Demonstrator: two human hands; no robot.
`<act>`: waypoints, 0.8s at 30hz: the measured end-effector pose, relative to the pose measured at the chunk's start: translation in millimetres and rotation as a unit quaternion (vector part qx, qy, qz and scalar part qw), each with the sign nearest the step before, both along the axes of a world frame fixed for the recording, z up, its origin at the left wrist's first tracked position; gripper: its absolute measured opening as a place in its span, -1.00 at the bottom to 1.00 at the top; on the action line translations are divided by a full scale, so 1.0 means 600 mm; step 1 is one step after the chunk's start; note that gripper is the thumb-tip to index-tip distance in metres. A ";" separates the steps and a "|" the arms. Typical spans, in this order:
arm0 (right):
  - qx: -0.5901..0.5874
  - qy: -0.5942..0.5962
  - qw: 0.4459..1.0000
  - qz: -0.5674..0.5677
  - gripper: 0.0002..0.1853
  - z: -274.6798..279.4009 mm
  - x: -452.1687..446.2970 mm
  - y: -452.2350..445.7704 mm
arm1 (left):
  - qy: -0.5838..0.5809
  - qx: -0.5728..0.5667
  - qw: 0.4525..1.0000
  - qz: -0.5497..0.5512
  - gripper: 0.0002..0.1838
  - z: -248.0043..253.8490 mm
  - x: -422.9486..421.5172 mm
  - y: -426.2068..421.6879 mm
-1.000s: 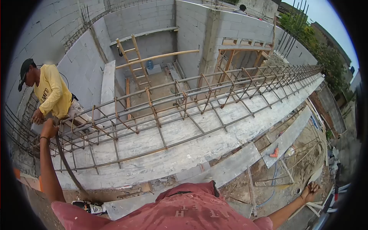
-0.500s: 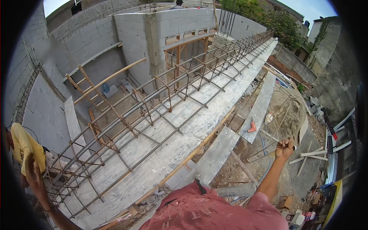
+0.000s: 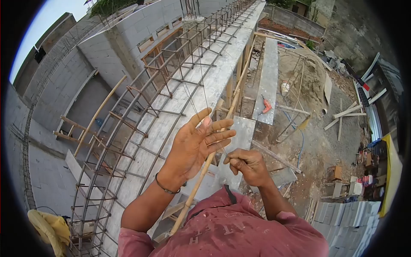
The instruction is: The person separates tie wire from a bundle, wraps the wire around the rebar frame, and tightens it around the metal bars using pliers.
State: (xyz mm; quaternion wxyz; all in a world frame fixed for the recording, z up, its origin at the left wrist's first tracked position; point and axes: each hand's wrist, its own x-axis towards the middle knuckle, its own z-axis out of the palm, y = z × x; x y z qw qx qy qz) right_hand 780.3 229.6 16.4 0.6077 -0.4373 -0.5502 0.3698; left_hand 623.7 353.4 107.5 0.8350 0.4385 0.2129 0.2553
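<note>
My left hand (image 3: 192, 141) is raised at the centre, palm toward me and fingers stretched apart. A thin wire (image 3: 204, 85) runs from beyond the beam down to this hand; how it passes the fingers is hard to make out. Just to the right, my right hand (image 3: 250, 167) is closed, with the end of the thin wire pinched between thumb and fingertips. Beyond both hands lies a long rebar cage (image 3: 171, 83) on a pale formwork board (image 3: 205, 81). A bamboo pole (image 3: 195, 188) slants below the hands.
An orange-red power drill (image 3: 266, 105) lies on a grey plank (image 3: 267, 64) to the right. Grey blocks (image 3: 342, 222) are stacked at the lower right, near a sand pile (image 3: 312, 77). A person in yellow (image 3: 51, 227) is at the lower left. Block walls (image 3: 64, 81) stand beyond the cage.
My right hand came in from the far right and my left hand from the far left; they are now close together at the centre. The view has turned to the right.
</note>
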 end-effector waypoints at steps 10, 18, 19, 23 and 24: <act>-0.240 0.144 0.960 -0.025 -0.77 -0.092 0.115 -0.029 | -0.129 0.226 0.924 0.279 -0.71 -0.041 0.251 0.075; -0.294 0.149 0.942 -0.068 -0.79 -0.153 0.204 0.017 | -0.243 0.287 0.896 0.235 -0.76 -0.065 0.409 0.073; -0.284 0.172 0.940 -0.084 -0.77 -0.160 0.211 0.017 | -0.220 0.313 0.892 0.241 -0.76 -0.064 0.424 0.077; -0.250 0.269 0.912 -0.180 -0.74 -0.170 0.253 -0.016 | -0.054 0.261 0.947 0.181 -0.72 -0.057 0.445 0.128; -0.223 0.308 0.900 -0.215 -0.73 -0.174 0.265 -0.023 | -0.029 0.251 0.952 0.173 -0.70 -0.057 0.447 0.130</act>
